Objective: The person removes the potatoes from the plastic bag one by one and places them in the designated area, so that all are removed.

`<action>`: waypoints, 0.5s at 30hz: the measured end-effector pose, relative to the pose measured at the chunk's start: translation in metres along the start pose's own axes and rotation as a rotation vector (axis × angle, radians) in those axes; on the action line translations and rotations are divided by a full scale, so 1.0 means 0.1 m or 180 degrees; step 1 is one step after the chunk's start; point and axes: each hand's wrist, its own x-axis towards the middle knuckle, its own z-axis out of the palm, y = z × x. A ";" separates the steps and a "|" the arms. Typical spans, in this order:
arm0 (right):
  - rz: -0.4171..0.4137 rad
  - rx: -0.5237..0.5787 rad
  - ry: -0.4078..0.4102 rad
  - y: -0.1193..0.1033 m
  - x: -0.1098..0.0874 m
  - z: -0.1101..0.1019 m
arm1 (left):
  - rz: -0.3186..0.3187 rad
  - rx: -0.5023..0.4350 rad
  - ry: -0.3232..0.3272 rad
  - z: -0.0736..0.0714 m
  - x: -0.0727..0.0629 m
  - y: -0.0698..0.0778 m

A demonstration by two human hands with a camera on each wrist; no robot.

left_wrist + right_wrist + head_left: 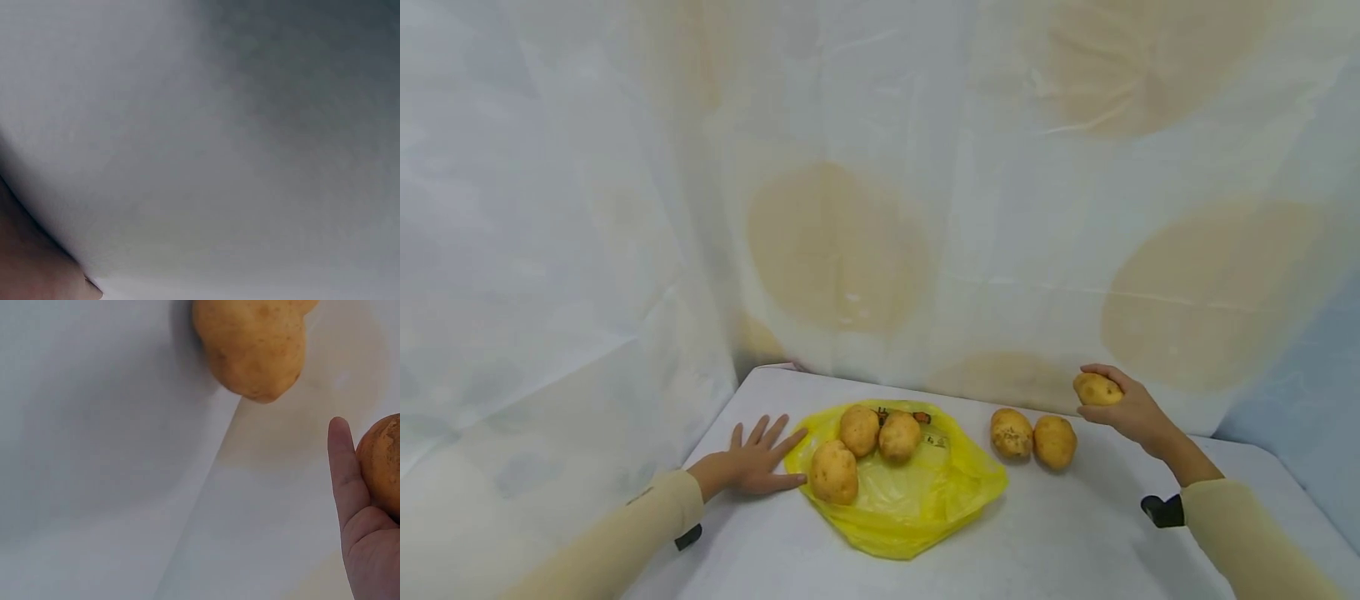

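My right hand (1138,412) grips a potato (1097,389) between thumb and fingers, raised over the back right of the table. In the right wrist view, the held potato (384,465) lies against the thumb. My left hand (751,462) has its fingers spread, palm down, with fingertips at the left edge of a yellow plastic bag (917,508). Three potatoes (833,472) lie on the bag's left half. Two more potatoes (1056,442) sit side by side between the bag and my right hand. The left wrist view holds only a bit of hand and blurred white surface.
A white-covered table (1075,533) carries everything. White sheeting with tan spots (838,250) hangs right behind its back edge, and more sheeting (587,392) stands along the left. Each wrist has a black strap device (1162,511) below the sleeve.
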 end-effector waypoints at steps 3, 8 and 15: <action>0.0104 -0.0022 0.0000 0.05 -0.01 -0.01 | -0.0009 -0.0027 -0.0004 -0.01 -0.02 0.01; 0.0196 -0.0042 0.0032 0.11 -0.04 0.00 | -0.0001 -0.0004 0.0021 0.01 0.00 0.00; 0.0241 -0.0087 0.0012 0.21 -0.05 0.04 | -0.0008 -0.0052 0.0007 -0.01 -0.01 0.01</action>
